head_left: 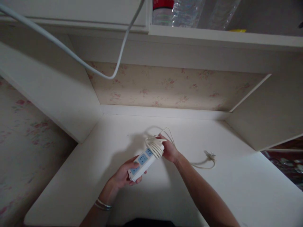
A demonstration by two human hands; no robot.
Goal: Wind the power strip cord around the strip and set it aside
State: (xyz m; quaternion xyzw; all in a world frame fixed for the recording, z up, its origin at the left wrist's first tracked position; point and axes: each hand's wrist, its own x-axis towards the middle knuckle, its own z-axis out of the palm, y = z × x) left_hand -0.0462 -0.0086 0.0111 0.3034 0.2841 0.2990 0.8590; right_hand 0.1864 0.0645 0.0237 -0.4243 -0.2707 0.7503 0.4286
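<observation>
A white power strip (142,160) with blue socket faces is held tilted above the white desk. My left hand (126,171) is closed round its lower end, the thumb on the lowest blue socket. Several turns of cream cord (155,148) wrap the upper end. My right hand (168,148) is at that end, its fingers partly behind the strip and closed on the cord. From there the loose cord loops up and runs right across the desk to its plug (210,154), which lies on the surface.
The white desk top (236,183) lies between side panels, with floral wallpaper (177,85) behind. A white cable (78,58) hangs across the upper left. Clear plastic bottles (187,12) stand on the shelf (213,34) overhead.
</observation>
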